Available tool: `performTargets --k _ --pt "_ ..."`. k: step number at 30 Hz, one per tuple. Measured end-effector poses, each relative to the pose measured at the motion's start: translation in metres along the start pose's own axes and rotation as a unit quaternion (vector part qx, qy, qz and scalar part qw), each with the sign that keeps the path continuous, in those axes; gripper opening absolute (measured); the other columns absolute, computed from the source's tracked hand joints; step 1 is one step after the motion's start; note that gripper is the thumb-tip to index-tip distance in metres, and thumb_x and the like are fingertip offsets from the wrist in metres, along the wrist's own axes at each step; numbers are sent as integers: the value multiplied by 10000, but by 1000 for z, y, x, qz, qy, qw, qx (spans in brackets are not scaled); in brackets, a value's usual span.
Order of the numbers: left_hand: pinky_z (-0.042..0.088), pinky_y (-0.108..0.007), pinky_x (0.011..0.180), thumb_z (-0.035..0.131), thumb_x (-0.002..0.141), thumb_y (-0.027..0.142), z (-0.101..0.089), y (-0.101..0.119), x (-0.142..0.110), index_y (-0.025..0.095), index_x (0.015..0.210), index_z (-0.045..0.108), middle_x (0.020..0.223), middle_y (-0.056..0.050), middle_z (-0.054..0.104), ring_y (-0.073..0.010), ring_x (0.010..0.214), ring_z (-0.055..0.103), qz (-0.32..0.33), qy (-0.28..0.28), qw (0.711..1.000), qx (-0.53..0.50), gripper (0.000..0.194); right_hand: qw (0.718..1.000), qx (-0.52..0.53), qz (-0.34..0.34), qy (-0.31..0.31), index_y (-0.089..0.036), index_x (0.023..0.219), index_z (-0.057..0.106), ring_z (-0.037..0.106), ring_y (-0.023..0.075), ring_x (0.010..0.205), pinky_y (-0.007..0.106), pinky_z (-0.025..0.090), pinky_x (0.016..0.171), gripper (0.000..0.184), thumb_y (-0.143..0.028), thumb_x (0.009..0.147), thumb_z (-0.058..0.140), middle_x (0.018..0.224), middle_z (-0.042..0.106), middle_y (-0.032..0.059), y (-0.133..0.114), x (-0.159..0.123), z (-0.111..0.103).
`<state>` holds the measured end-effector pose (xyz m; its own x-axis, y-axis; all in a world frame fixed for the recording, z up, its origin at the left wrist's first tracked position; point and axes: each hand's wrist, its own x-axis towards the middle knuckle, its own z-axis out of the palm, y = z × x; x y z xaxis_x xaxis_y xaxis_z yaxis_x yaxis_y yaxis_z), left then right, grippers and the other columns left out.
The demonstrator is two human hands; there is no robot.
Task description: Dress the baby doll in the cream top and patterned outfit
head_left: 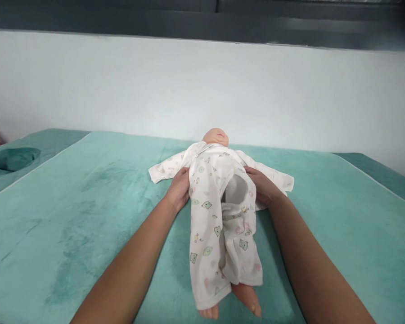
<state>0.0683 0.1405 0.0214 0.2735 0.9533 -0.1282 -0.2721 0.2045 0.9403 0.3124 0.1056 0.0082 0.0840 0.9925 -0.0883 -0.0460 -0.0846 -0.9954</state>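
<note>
A baby doll [217, 136] lies on its back on a teal blanket [87, 216], head away from me, bare feet toward me. It wears a white printed baby suit [207, 211] with small animal figures, sleeves spread to both sides. My left hand [179, 189] grips the suit's fabric at the doll's left side by the waist. My right hand [261, 185] grips the fabric on the other side. Both hands have their fingers curled into the cloth. The suit gapes open at the belly between them.
The teal blanket covers a wide bed or table that runs to a white wall [202, 90] behind the doll. A darker teal fold [13, 157] lies at the far left edge. A dark band [202, 18] runs along the top.
</note>
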Motion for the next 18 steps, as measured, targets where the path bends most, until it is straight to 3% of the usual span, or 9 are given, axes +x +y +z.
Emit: performTargets --k 5,11,14,18 --pt "486 -284 639 723 698 309 9 -1 1 153 889 648 777 -45 679 -171 725 603 29 33 999 20 258 996 -51 -42 66 -219 943 698 657 258 799 368 531 679 349 -410 652 720 891 738 58 3 2 4" --pt "423 -251 580 677 695 256 11 0 1 139 799 652 724 -19 632 -117 624 508 38 -6 999 -17 158 995 -83 -26 44 -208 851 751 658 312 888 409 529 755 263 -376 651 727 947 753 96 -4 1 4" --pt "446 -254 640 672 701 228 10 0 0 137 899 682 877 -44 679 -135 721 544 46 -13 999 13 219 995 -86 -28 30 -214 844 755 664 308 891 404 529 761 248 -356 644 716 894 755 73 -3 1 5" --pt "480 -280 731 685 731 294 11 -3 1 154 1032 672 1044 -72 690 -165 832 586 52 -7 998 36 332 983 -155 -86 49 -210 861 761 654 314 935 393 518 764 265 -361 681 639 872 755 51 -2 1 8"
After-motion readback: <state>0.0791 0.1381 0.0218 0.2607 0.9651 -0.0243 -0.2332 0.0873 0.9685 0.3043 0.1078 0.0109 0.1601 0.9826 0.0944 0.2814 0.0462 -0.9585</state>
